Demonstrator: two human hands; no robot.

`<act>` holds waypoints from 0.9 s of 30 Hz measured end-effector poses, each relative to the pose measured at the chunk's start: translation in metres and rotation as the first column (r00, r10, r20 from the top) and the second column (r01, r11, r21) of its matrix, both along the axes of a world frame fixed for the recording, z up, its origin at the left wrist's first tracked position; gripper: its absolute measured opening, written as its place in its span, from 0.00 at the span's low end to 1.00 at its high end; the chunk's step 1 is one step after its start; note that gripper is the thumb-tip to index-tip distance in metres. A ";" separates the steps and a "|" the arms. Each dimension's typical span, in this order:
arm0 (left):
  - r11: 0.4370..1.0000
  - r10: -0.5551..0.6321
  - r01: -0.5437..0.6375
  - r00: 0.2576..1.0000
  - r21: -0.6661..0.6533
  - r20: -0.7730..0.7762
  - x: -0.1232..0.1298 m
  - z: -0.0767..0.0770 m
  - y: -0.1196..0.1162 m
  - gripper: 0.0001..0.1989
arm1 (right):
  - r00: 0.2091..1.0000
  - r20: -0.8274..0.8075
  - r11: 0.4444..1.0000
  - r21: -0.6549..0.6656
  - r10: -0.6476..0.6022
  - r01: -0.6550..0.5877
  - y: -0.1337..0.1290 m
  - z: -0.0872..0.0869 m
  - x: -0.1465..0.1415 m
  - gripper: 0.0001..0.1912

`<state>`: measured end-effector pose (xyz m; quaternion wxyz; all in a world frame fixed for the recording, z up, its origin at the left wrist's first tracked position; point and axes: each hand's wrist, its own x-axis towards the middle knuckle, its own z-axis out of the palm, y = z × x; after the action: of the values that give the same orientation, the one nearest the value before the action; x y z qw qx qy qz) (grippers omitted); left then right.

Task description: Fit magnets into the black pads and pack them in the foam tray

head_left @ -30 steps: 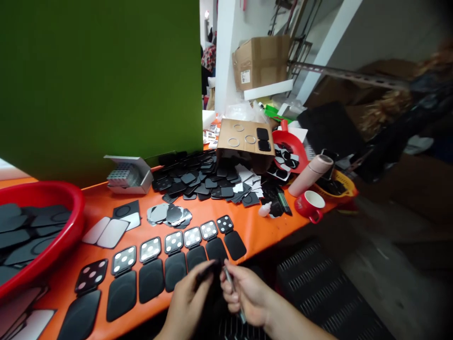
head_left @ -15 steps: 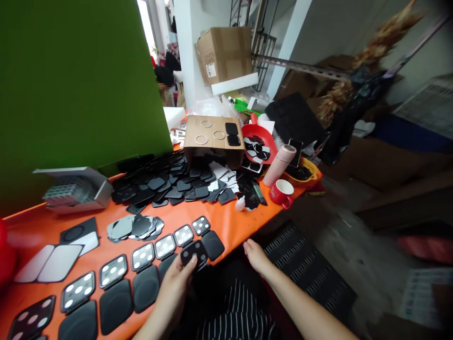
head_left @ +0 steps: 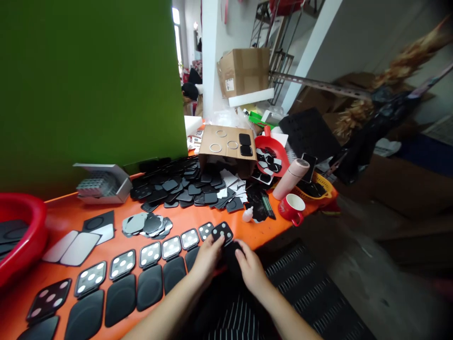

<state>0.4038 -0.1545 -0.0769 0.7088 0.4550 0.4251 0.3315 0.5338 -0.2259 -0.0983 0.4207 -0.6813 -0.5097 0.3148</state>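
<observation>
Hinged black case [head_left: 222, 231], its dotted panel facing up, is held open at the right end of the row of opened cases [head_left: 150, 255], partly in front of the last one. The left hand [head_left: 208, 259] pinches the dotted panel, thumb on its face near the lower edge. The right hand [head_left: 249, 265] pinches the plain black half by its right side; its fingers underneath cannot be seen.

Beyond the row's middle lies a loose stack of grey rounded plates [head_left: 146, 223], with a heap of black square pads [head_left: 184, 189] farther back. The white dropper bottle [head_left: 248, 215] stands beyond the row's right end, and the red mug [head_left: 292, 208] farther right.

To handle the case well, both halves probably want even support, so that the hinge between them neither twists nor takes the weight. The left thumb would do better near the rim than on the dots, which may smear or lift if rubbed. A little more clearance from the row should avoid knocking the nearest case askew.
</observation>
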 end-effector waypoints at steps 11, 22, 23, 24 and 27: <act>0.419 0.105 0.764 0.496 0.490 -0.862 -0.014 -0.038 -0.018 0.37 | 0.918 0.362 0.986 0.037 -0.164 0.161 0.050 -0.027 0.011 0.16; 0.391 0.184 0.784 0.447 0.482 -0.876 -0.010 -0.048 -0.018 0.35 | 0.468 -0.800 0.927 -0.329 -0.376 0.182 0.101 -0.006 0.062 0.23; 0.393 0.182 0.781 0.451 0.485 -0.874 -0.009 -0.050 -0.018 0.35 | 0.480 -0.798 0.931 -0.315 -0.365 0.184 0.106 -0.005 0.060 0.22; 0.393 0.180 0.781 0.453 0.486 -0.873 -0.009 -0.051 -0.018 0.35 | 0.498 -0.793 0.936 -0.292 -0.351 0.194 0.110 -0.005 0.055 0.20; 0.400 0.167 0.781 0.453 0.480 -0.876 -0.008 -0.054 -0.017 0.36 | 0.545 -0.782 0.952 -0.214 -0.302 0.220 0.119 -0.009 0.039 0.19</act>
<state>0.3958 -0.1716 -0.1310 0.1336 0.9202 0.3615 0.0683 0.5724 -0.1073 -0.1069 0.6164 -0.5500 -0.1414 0.5454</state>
